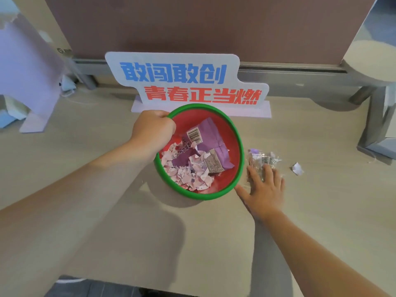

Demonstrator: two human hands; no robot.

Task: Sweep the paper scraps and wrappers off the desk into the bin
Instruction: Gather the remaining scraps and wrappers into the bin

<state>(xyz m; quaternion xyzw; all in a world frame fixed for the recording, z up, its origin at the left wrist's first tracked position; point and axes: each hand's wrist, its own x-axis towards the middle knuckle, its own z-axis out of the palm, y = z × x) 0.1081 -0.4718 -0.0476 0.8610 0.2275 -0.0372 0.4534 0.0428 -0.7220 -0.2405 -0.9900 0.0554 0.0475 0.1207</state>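
The worktop looks like matt pale wood laminate. The bin is smooth plastic, holding crumpled paper scraps; a clear wrapper is glossy and crinkled.

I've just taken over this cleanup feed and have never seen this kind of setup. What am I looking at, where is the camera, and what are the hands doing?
There is no machine here: a person works with two bare hands, and the single picture comes from a camera on their head, looking down at a pale desk. The left hand grips the green rim of a red bin, which stands on the desk and already holds torn paper scraps and a purple wrapper. The right hand lies flat and open on a clear crinkled wrapper just right of the bin. One small paper scrap lies farther right. A sign stands behind the bin.
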